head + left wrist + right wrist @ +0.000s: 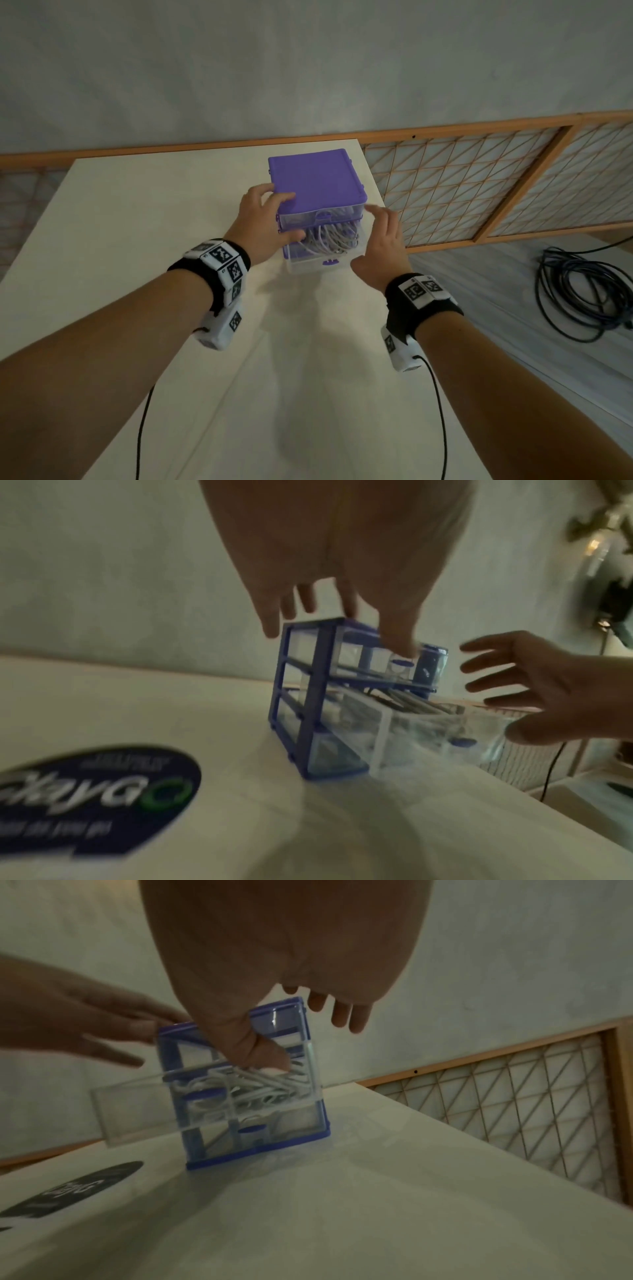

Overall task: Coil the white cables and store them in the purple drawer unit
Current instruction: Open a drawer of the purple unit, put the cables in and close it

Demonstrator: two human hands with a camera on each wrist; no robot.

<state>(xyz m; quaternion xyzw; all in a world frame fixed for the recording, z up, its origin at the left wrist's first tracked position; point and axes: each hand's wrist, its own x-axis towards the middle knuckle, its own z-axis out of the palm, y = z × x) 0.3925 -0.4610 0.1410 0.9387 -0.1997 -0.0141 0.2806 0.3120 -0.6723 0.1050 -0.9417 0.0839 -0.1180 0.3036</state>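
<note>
Cables in open drawer, sticker perhaps logo, wrist-view only.

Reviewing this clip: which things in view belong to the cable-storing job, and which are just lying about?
Job:
- purple plastic drawer unit
- its pulled-out clear middle drawer
- white cables in that drawer
- left hand on the unit, right hand beside it

Lying about:
- dark coiled cable on the floor
- wooden lattice panel
</note>
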